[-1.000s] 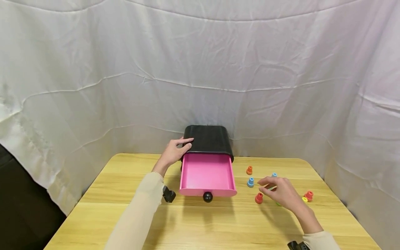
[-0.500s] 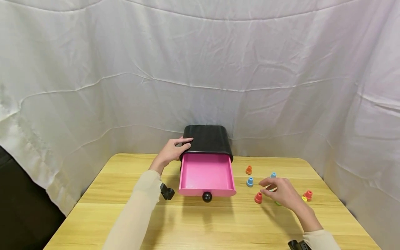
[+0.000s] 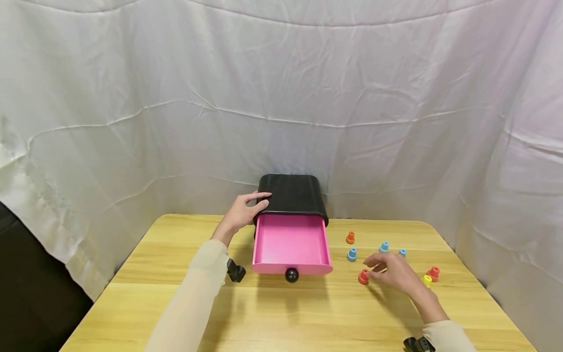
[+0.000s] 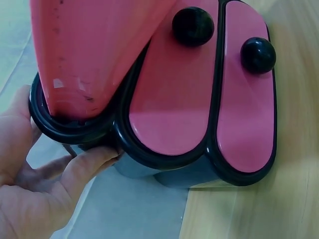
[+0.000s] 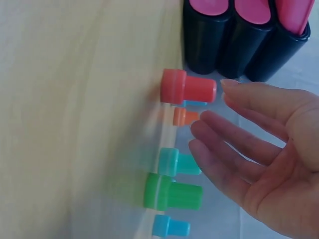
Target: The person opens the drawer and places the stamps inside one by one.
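Observation:
A black cabinet (image 3: 293, 194) stands at the table's far edge with its pink top drawer (image 3: 291, 242) pulled out, and nothing shows inside it. My left hand (image 3: 251, 204) grips the cabinet's upper left corner, fingers on top and thumb (image 4: 89, 162) against the black rim. My right hand (image 3: 375, 268) hovers low over the table with its fingers relaxed and spread, holding nothing. A red peg (image 3: 363, 276) stands just in front of its fingertips (image 5: 229, 84); the right wrist view shows the same red peg (image 5: 188, 88) a little apart from them.
Small pegs are scattered right of the drawer: orange (image 3: 350, 238), blue (image 3: 352, 254), light blue (image 3: 384, 247), small blue (image 3: 402, 253), yellow (image 3: 427, 280), red (image 3: 434, 273). A green peg (image 5: 172, 193) sits under my palm. The drawer's black knob (image 3: 292, 275) juts out. White cloth surrounds the table (image 3: 281, 318).
My right hand has drifted down and toward me, closer to the red peg, uncovering two blue pegs behind it. The left hand and drawer have not moved.

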